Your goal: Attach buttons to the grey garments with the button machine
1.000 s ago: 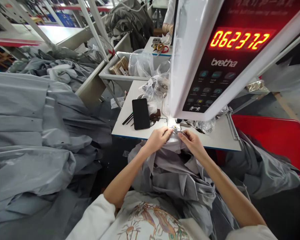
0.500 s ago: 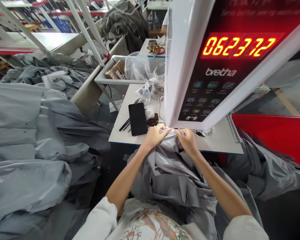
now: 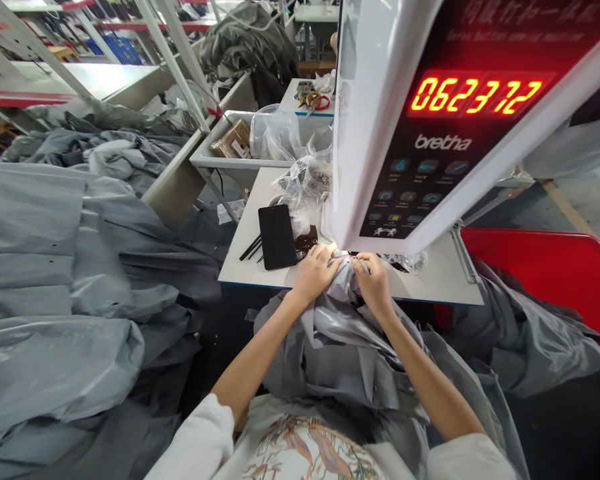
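Grey coated fabric [image 3: 345, 333] hangs from the table edge into my lap, its upper edge bunched up under the machine head [image 3: 380, 233]. My left hand [image 3: 316, 272] pinches that edge from the left, fingers reaching up beneath the machine. On the other side, my right hand [image 3: 373, 277] is closed on the same fabric with thumb and fingertips. A small lit patch shows on the cloth between the two hands. The machine's red display reads 062372, and its head hides the parts just behind my fingertips.
A black phone [image 3: 277, 237] lies left of my hands, beside thin black sticks [image 3: 251, 247]. Clear plastic bags [image 3: 307, 183] and a white bin [image 3: 240, 160] are behind it. Grey fabric piles [image 3: 55, 267] fill the left; a red tray [image 3: 540, 280] stands right.
My hands have shifted slightly on the fabric edge; the left fingers reach further over it and the right fingers are more curled. The camera view has moved a little.
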A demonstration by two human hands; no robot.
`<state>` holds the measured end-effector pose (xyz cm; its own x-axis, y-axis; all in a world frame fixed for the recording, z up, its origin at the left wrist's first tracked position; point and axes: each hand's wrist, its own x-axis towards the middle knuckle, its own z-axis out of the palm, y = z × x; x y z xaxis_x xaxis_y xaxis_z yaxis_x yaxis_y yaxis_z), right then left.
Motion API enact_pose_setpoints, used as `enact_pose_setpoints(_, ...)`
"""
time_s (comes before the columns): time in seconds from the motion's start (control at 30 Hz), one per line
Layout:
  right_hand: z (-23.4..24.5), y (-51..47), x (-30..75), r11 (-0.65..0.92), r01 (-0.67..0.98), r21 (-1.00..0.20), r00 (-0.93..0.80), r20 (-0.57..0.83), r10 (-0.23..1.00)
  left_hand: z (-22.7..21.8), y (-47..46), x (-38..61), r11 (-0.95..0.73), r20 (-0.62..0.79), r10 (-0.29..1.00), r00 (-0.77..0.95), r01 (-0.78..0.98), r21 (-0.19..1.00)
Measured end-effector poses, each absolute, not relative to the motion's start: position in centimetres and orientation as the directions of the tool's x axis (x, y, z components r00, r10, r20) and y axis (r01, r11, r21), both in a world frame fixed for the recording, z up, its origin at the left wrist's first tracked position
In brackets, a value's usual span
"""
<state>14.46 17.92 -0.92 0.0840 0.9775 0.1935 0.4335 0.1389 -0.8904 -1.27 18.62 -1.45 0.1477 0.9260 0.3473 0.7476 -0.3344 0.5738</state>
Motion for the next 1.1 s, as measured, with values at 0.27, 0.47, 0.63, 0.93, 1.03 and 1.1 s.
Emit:
enact_pose_setpoints(0.27,-0.7,18.4,15.0,0.089,0.503,-0.86,0.055,0.135,0.989,-1.2,18.6,-1.3,-0.475,0.396,0.877,0.273,0.626,0.618)
enact_pose_setpoints(0.47,0.1,16.9,16.4,0.232,0.688,-0.688,0.0,0.32,0.947,-1.6,18.6,-1.2,-0.46,0.409,0.881,0.238,0.63,0.625)
enact_pose_setpoints(0.63,2.2,15.4,21.6,0.328,0.721,-0.611,0.174,0.617,0.768,-1.9,18.7,-1.1,-0.458,0.413,0.882,0.228,0.625,0.632)
enact_pose_setpoints(0.93,1.2,22.5,29.2,0.367,0.842,-0.395,-0.292,0.237,0.926,-1.9,18.7,-1.0,-0.455,0.414,0.883,0.221,0.62,0.639)
enact_pose_setpoints(1.03,0.7,23.6,29.0,0.383,0.897,-0.222,-0.37,0.101,0.924,-1.9,18.6,-1.0,-0.454,0.418,0.882,0.216,0.623,0.637)
enact_pose_setpoints(1.1,0.7,23.7,28.8,0.357,0.921,-0.155,-0.352,0.06,0.934,-1.9,18.6,-1.0,-0.455,0.42,0.882,0.216,0.623,0.636)
